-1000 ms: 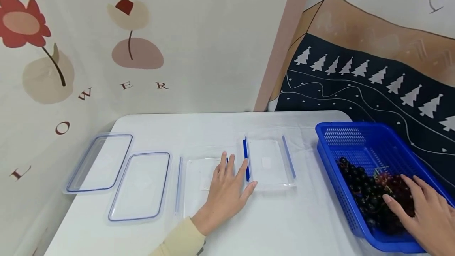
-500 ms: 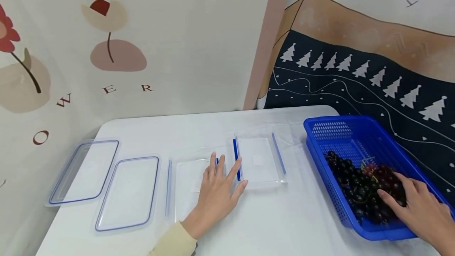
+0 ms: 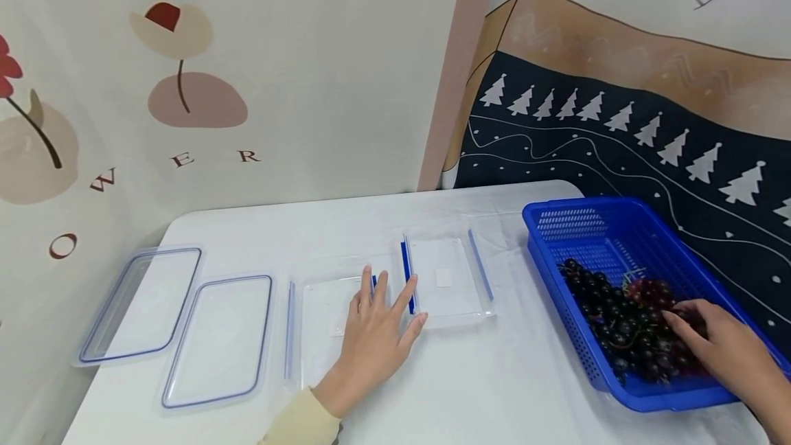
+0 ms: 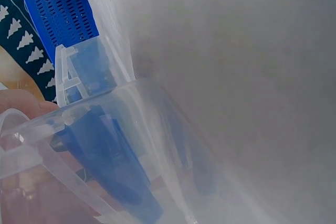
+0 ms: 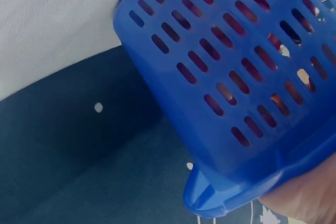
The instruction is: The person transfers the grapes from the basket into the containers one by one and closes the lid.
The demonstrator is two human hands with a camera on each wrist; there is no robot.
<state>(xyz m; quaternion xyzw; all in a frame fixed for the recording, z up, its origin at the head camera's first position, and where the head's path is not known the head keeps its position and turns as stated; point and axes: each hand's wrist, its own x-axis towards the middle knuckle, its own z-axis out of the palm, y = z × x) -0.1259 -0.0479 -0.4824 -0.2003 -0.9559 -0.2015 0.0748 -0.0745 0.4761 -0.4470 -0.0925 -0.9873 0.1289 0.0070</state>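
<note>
Spread over the right side of a clear plastic box [image 3: 318, 307] is my left hand [image 3: 373, 342], fingers fairly straight and near a second clear box [image 3: 460, 263] with blue side clips. In the left wrist view, a clear box wall and a blue clip [image 4: 110, 161] cover most of that hand. My right hand [image 3: 732, 345] reaches into a blue perforated basket [image 3: 556, 294]. Its thumb and curled fingers grip dark red grapes [image 3: 649, 292], and its fingertips are partly hidden. Black grapes [image 3: 608, 314] lie alongside. From the right wrist, the basket's slotted wall [image 5: 210, 77] hides the grip.
Two clear lids with blue seals, one lid [image 3: 216, 342] and another lid [image 3: 139, 304], lie at the left; the outer one overhangs the table's edge. A white cloth [image 3: 482, 390] covers the table. Printed curtains [image 3: 321, 88] stand close behind it.
My right hand's fingers have curled in on the red grapes, after lying more spread over them. The head view has shifted right. My left hand stays at the clear boxes.
</note>
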